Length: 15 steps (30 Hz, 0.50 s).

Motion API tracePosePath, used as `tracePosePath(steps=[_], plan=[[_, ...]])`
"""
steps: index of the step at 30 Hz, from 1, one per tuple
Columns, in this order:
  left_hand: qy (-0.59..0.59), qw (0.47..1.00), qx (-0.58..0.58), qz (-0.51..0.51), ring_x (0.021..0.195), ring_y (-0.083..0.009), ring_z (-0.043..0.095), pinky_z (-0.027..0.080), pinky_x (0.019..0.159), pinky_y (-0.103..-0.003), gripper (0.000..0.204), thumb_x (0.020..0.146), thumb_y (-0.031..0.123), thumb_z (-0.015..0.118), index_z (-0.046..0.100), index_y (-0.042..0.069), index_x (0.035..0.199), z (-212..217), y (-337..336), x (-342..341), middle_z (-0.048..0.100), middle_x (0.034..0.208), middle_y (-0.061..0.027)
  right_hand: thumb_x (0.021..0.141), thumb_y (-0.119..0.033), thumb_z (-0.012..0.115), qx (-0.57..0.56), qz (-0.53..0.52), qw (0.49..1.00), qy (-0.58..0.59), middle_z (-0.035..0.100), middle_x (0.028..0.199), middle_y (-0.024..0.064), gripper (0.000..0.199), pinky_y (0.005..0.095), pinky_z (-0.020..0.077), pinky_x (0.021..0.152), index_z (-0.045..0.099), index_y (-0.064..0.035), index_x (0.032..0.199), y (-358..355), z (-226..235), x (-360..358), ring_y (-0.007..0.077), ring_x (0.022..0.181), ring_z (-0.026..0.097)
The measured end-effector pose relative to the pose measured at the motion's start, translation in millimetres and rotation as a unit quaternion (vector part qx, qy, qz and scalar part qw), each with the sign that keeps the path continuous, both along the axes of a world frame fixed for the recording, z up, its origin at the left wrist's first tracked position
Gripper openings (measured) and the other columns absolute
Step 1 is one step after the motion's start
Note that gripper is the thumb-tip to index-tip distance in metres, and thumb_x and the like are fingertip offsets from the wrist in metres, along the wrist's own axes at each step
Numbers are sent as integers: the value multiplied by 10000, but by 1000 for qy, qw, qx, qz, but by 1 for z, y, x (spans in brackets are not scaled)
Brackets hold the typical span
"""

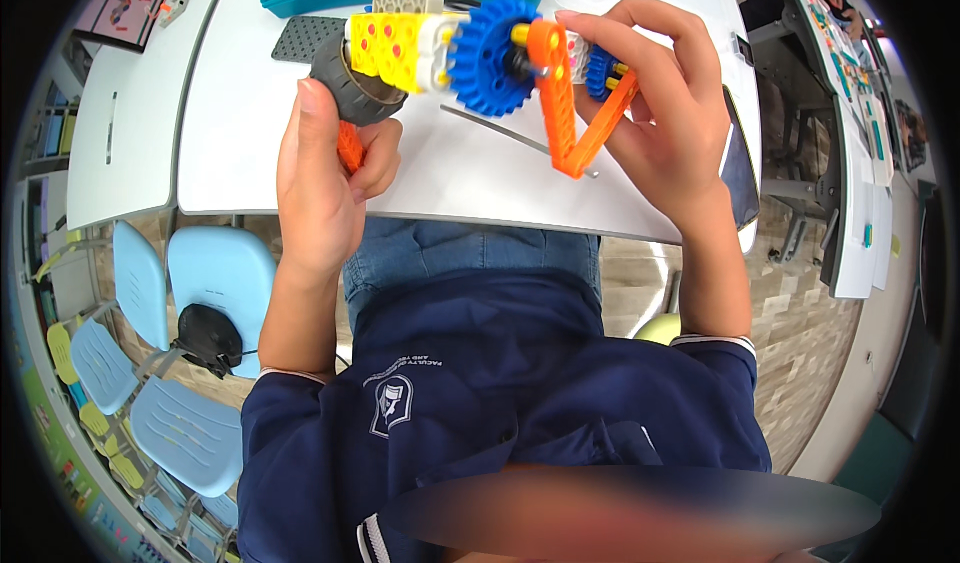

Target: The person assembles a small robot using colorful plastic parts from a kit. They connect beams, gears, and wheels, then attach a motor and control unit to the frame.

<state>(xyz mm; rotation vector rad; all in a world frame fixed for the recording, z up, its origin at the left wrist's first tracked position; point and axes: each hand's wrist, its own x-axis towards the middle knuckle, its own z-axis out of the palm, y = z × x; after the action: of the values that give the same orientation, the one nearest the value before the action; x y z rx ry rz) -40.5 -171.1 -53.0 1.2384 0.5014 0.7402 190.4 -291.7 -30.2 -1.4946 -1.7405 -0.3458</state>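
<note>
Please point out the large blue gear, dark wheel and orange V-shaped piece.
Large blue gear [488,60], head view: flat face.
Dark wheel [348,90], head view: rubbery outer band.
Orange V-shaped piece [561,115], head view: left bar.

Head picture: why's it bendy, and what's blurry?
Head view: the white table has edges that bend and the picture's corners are black, typical of fisheye; head view, bottom: an oval patch is smeared; head view, top: the blue gear looks fairly clear.

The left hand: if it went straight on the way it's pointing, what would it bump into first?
Most likely the dark grey wheel, right at the thumb of the left hand; they may already touch. Beyond it appears the grey perforated plate, though depth is hard to judge.
</note>
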Motion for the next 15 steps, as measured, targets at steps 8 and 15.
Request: tracePosePath(steps=[8,15], plan=[[25,998,-48,14,458,-61,254,203,456,-253,659,1075,631,215,541,79,924,-6,5,14,349,528,41,634,75,741,137,-34,983,-115,579,1057,61,520,230,521,523,751,-87,1128,13,-28,-1,126,738,620],[-25,990,-139,24,474,-50,235,184,459,-245,686,1079,622,218,584,50,1170,-26,2,20,501,657,9,579,165,760,75,-40,988,-126,531,1093,73,614,227,471,538,770,-71,1145,-1,-36,-5,143,865,579]])
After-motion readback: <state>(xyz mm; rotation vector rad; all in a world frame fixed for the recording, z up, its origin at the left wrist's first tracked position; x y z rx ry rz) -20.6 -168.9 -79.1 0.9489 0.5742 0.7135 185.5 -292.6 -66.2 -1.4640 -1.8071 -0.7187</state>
